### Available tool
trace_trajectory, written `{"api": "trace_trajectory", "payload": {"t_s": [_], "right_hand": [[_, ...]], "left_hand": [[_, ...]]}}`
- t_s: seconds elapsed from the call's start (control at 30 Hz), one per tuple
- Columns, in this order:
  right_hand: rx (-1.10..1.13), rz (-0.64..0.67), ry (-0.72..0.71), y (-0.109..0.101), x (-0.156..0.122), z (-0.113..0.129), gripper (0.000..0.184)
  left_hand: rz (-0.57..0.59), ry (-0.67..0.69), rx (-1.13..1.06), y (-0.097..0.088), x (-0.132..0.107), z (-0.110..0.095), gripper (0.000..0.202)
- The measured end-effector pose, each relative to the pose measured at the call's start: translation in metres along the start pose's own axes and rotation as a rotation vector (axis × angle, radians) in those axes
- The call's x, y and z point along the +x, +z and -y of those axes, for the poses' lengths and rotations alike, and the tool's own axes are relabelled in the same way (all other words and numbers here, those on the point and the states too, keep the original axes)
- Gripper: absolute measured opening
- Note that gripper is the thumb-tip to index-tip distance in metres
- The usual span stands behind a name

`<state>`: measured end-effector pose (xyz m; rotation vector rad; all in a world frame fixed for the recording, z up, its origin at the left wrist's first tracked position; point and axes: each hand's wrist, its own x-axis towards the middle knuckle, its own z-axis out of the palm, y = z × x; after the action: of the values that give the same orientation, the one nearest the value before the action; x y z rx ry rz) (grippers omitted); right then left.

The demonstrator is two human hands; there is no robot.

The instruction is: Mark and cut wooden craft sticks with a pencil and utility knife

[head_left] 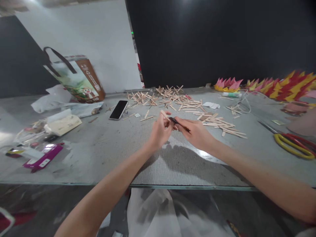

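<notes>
Both my hands meet above the middle of the table. My left hand point(161, 131) is closed around a flat wooden craft stick point(165, 115), whose pale end sticks up past the fingers. In my right hand point(196, 131) is a small dark tool point(173, 120), with its tip against or very close to the stick. Its exact kind is hidden by the fingers. Beyond the hands lies a heap of crossed and glued-looking craft sticks point(170, 95). Loose craft sticks point(222, 124) are spread to the right of my right hand.
A phone point(118, 110) lies left of the sticks, with a printed bag point(81, 80) behind it. Plastic packaging point(43, 158) covers the left side. To the right are yellow-handled scissors point(293, 146), a glue stick point(232, 94) and folded paper pieces point(291, 87). The table edge point(172, 187) runs below my arms.
</notes>
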<state>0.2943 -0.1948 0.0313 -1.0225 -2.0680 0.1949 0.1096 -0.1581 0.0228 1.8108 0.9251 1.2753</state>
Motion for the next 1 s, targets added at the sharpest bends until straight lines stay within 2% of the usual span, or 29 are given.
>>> {"api": "trace_trajectory", "payload": {"t_s": [0.33,0.5,0.67,0.83,1.0], "right_hand": [[-0.096,0.036,-0.062,-0.002,-0.001,-0.002,0.039],[-0.294,0.114,-0.099,-0.006,-0.001,0.001,0.042],[-0.448,0.165,-0.077,-0.008,-0.002,0.005,0.040],[-0.433,0.188,-0.047,-0.009,-0.001,0.006,0.042],[-0.294,0.165,-0.002,-0.007,0.001,0.008,0.043]], "left_hand": [[0.026,-0.015,-0.029,0.000,0.000,0.005,0.022],[0.037,-0.002,0.039,-0.001,0.001,0.008,0.027],[0.045,0.025,0.129,-0.003,0.001,0.007,0.026],[0.077,0.034,0.179,-0.005,0.001,0.006,0.024],[0.086,0.054,0.243,-0.007,0.000,0.007,0.020]]}}
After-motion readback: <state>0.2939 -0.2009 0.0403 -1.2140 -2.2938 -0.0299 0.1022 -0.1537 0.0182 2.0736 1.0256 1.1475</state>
